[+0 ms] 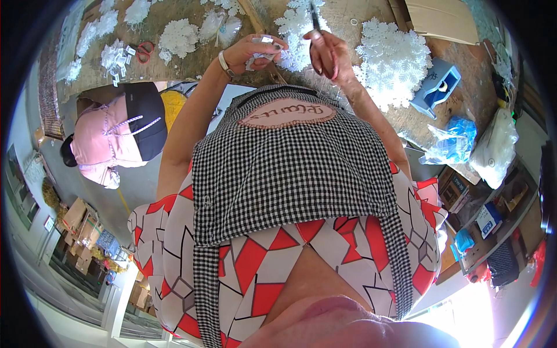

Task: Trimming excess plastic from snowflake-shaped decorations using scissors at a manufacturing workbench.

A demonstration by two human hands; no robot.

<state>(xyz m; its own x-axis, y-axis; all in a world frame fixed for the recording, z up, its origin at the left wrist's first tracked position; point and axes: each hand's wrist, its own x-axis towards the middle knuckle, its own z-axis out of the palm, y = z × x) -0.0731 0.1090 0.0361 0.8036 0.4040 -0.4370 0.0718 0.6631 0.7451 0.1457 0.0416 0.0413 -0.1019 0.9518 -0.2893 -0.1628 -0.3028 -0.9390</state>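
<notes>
My left hand (255, 53), a watch on its wrist, is closed around a small bunch of white tags (266, 40) with clear film. To its right, my right hand (329, 58) grips scissors (315, 17); their dark blades point away from me and a red handle loop shows at the palm. Just beyond my hands lies a stack of white snowflake cutouts (295, 49). A larger pile of white snowflakes (391, 61) spreads to the right of my right hand. My fingers hide part of what both hands hold.
On the wooden table (226, 81), a red-handled pair of scissors (144, 52) lies near white tags (118, 58) and more snowflake piles (178, 38). At right are a blue tape dispenser (434, 87), a blue plastic bag (458, 139) and cardboard (444, 20). Another person (107, 136) bends at left.
</notes>
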